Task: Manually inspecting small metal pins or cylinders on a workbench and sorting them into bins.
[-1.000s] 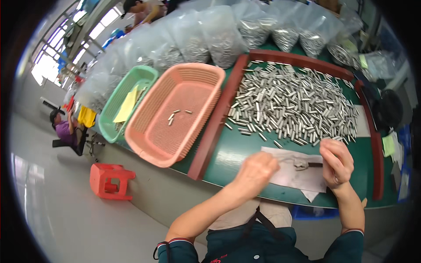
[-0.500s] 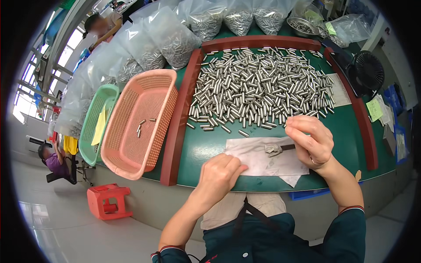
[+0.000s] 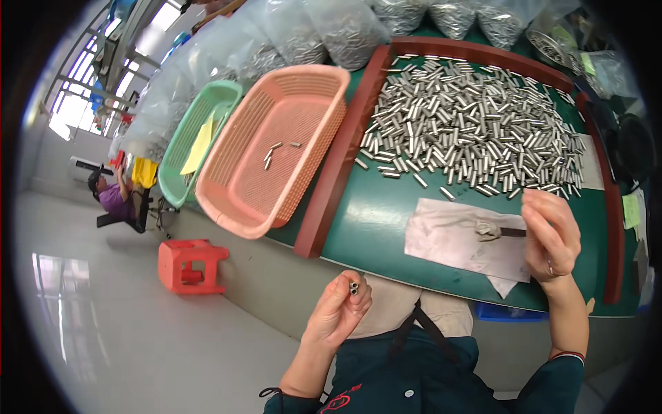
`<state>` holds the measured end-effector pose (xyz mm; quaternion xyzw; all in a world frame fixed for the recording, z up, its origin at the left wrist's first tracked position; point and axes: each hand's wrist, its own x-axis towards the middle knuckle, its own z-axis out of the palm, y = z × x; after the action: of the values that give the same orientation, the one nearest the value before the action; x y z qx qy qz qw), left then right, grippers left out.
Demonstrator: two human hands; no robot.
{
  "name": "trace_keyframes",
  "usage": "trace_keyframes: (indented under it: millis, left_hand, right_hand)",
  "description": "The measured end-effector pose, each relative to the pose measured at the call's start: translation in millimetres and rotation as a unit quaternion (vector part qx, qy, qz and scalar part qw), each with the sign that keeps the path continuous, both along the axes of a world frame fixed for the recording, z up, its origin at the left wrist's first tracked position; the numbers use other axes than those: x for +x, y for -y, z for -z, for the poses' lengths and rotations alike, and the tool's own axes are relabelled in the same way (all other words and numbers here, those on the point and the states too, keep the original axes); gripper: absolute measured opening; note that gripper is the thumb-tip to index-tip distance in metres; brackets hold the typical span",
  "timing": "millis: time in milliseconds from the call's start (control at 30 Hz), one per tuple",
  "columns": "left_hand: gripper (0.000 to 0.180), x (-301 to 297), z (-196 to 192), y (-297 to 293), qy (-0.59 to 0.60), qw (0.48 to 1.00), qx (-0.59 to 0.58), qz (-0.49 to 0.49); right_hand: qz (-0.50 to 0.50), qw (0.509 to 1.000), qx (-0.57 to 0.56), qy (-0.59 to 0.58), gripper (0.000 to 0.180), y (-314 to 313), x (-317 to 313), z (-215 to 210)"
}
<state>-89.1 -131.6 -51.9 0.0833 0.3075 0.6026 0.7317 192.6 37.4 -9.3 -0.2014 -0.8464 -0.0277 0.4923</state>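
My left hand (image 3: 336, 309) is closed around small metal cylinder pins (image 3: 354, 288), held in front of the table edge with their round ends showing. Over the right end of a whitish, stained cloth (image 3: 441, 238) is my right hand (image 3: 553, 238). Its fingers are curled together, and whatever they may hold is hidden. On the cloth lies a dark flat strip (image 3: 512, 232) with a greyish crumpled wad (image 3: 487, 231) at one end, beside my right fingers. A large heap of shiny metal cylinder pins (image 3: 469, 131) covers the green tabletop beyond the cloth.
Dark red rails (image 3: 343, 162) frame the heap. Left of them stand a pink basket (image 3: 238, 219) with several pins and a green basket (image 3: 181, 148) with yellow paper. Bags of pins (image 3: 345, 34) line the back. A red stool (image 3: 189, 265) and a seated person (image 3: 114, 196) are at left.
My left hand has left the cloth and moved toward me off the table edge, turned so the pins in it show. My right hand stays over the cloth. The view has swung left.
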Motion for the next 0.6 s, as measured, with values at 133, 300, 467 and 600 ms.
trace_keyframes:
  millis: [133,300,467,600]
  left_hand:
    - [0.029,-13.6,25.6,14.3,0.043,0.998,-0.038,-0.041]
    - [0.029,-19.6,44.3,20.0,0.123,0.99,-0.053,-0.054]
    - [0.029,-20.5,50.6,19.4,0.13,0.989,-0.046,-0.043]
    - [0.03,-19.8,51.5,18.6,0.112,0.993,-0.027,-0.019]
  right_hand:
    - [-0.003,1.0,-0.001,0.005,0.029,0.4,-2.4,4.3]
    - [0.003,1.0,-0.002,0.005,0.03,0.4,-4.4,8.0]
    - [0.008,1.0,-0.008,0.003,0.029,1.3,-5.5,10.0]
    - [0.014,1.0,-0.013,0.006,0.028,1.5,-5.6,9.4]
